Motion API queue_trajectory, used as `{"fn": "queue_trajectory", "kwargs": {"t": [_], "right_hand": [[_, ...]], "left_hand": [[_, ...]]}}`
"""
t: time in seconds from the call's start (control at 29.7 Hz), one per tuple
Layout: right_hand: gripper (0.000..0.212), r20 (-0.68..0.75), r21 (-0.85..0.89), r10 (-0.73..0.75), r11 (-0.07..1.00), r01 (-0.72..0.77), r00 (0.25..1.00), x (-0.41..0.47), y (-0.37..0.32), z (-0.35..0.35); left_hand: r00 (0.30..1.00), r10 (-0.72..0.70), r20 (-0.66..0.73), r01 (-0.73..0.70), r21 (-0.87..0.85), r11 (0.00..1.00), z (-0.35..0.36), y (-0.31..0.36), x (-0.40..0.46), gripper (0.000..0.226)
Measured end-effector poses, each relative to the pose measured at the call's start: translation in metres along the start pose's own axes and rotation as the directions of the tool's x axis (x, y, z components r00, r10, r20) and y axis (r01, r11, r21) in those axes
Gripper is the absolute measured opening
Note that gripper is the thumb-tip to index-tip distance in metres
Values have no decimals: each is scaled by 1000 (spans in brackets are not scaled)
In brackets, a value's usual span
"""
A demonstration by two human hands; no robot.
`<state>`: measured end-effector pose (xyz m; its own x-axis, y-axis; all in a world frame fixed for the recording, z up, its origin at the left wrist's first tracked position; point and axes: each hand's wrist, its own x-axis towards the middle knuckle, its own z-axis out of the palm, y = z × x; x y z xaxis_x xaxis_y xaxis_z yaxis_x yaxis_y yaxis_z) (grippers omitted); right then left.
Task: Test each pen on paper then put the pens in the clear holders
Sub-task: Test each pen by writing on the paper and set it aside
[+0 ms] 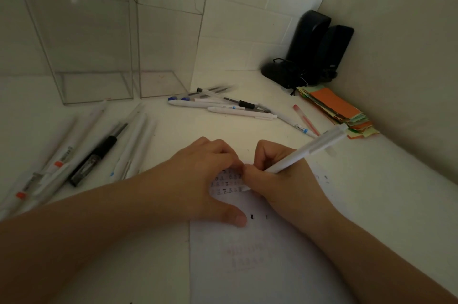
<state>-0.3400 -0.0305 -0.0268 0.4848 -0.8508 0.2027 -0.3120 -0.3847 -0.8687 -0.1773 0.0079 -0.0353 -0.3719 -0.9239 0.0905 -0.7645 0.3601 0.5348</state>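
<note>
My right hand (277, 175) grips a white pen (309, 151), its tip down on the white paper (260, 254), which carries small dark marks. My left hand (205, 179) presses on the paper beside it, fingers bent at the top edge and thumb spread flat. Two clear holders stand at the back left, a larger one (81, 43) and a smaller one (161, 85); I see no pens inside them. One group of pens (81, 152) lies at the left. Another group of pens (223, 104) lies behind the paper.
A red pen (306, 119) lies to the right of the far group. A stack of coloured paper slips (334, 108) sits by the right wall. Two black speakers (312, 51) with cables fill the back corner. Walls close in at back and right.
</note>
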Motion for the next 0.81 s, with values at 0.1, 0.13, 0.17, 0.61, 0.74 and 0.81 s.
{"fn": "queue_trajectory", "kwargs": {"t": [0.1,0.13,0.17,0.61,0.74,0.81], "right_hand": [[34,-10,-57,-29,998,29,1000,-1,1,0],[32,-23,-68,-31,997,29,999,-2,2,-1],[31,-41,-60,-22,998,20,999,-2,2,-2],[25,123,723,170,660,-206,978,-1,1,-21],[34,154,658,151,722,-215,976,1,4,-19],[34,151,621,132,758,-198,980,1,4,-19]], "left_hand": [[1000,16,-17,-16,-3,1000,1,-2,0,78],[1000,16,-19,-16,-4,1000,2,-3,0,79],[1000,16,-20,-16,-4,1000,2,-3,0,80],[999,23,-27,-24,-26,999,2,-5,-1,62],[996,-24,-85,16,-98,995,1,-3,-1,54],[994,-31,-102,22,-88,996,1,-4,0,51]]}}
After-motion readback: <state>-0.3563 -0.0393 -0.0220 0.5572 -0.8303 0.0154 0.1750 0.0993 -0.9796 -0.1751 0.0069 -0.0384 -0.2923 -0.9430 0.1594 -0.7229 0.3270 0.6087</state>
